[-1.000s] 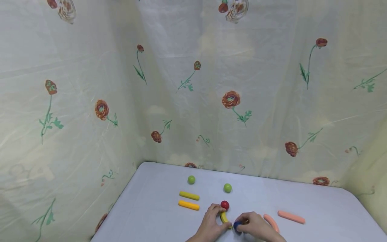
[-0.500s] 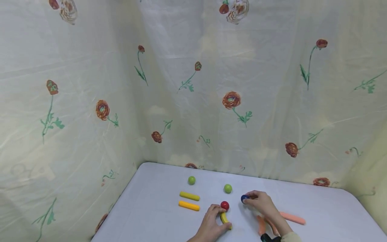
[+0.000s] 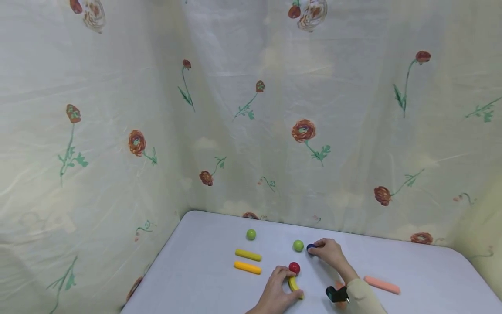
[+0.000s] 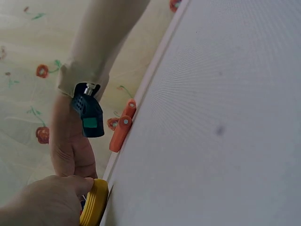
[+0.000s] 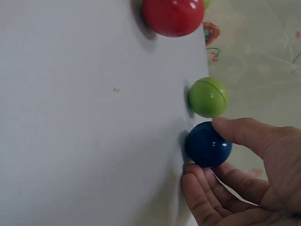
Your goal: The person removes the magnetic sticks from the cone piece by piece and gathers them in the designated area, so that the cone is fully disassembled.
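Note:
My left hand [image 3: 274, 291] pinches a curved yellow piece [image 3: 293, 284] on the table, index finger at its far end and thumb at its near end. A red ball [image 3: 294, 267] sits just beyond that far end. Farther back, my right hand [image 3: 330, 253] holds a dark blue ball [image 5: 208, 145] between thumb and fingers, at or very near the table top. Beside it on the left lies a light green ball [image 5: 208, 97]; whether the two touch is hard to tell. The left wrist view shows the yellow piece's ridged side [image 4: 95, 202].
Another green ball [image 3: 251, 234] lies back left, with a yellow stick [image 3: 248, 255] and an orange-yellow stick [image 3: 247, 267] nearer. A straight peach stick [image 3: 382, 285] lies right. My right forearm, with a black wrist device [image 3: 336, 294], partly covers orange pieces [image 4: 121, 134].
My right hand has carried the blue ball from beside the yellow piece away to the back, then left to the green ball. My left hand keeps its place on the yellow piece.

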A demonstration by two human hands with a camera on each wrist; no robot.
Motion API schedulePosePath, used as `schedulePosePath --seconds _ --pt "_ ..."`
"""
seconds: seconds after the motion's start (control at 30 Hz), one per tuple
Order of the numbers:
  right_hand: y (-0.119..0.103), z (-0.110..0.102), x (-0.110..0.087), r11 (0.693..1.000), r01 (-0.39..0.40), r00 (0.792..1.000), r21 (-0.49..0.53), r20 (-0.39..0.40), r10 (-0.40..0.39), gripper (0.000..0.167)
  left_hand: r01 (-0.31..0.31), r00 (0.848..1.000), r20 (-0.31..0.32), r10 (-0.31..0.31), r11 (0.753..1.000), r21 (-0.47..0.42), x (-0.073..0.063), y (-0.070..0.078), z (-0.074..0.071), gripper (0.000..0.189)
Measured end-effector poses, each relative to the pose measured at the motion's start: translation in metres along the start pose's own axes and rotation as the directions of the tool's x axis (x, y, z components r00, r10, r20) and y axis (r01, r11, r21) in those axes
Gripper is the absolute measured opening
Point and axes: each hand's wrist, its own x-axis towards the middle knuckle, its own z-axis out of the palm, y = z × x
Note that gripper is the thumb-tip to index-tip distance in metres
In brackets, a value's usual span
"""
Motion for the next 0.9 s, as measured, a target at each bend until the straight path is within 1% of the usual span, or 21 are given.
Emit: schedulePosePath --seconds 0.1,0.3,0.53,0.63,0.9 --pt "0.002 0.001 0.0 1.0 -0.002 1.0 0.003 0.005 0.002 0.038 0.017 1.0 0.013 -0.017 1.0 -0.001 0.0 0.001 0.001 0.046" --pt "0.001 0.001 -0.002 1.0 0.003 1.0 0.002 -0.003 -0.003 0.038 0.008 1.0 0.008 -0.008 1.0 0.009 -0.001 0.002 0.0 0.046" --pt "0.0 0.0 -0.005 1.0 0.021 1.0 -0.004 0.005 -0.021 0.042 0.009 1.0 -0.007 -0.009 1.0 0.017 -0.001 0.003 0.001 0.045" --pt "0.001 -0.001 -0.006 1.0 0.014 1.0 -0.008 0.007 -0.014 0.044 0.004 1.0 -0.013 -0.003 1.0 0.017 -0.002 0.003 0.001 0.044" --pt "0.004 -0.006 -0.014 0.999 -0.01 0.999 -0.038 -0.034 0.008 0.047 -0.005 1.0 -0.018 0.005 1.0 0.018 -0.002 0.002 0.001 0.043"
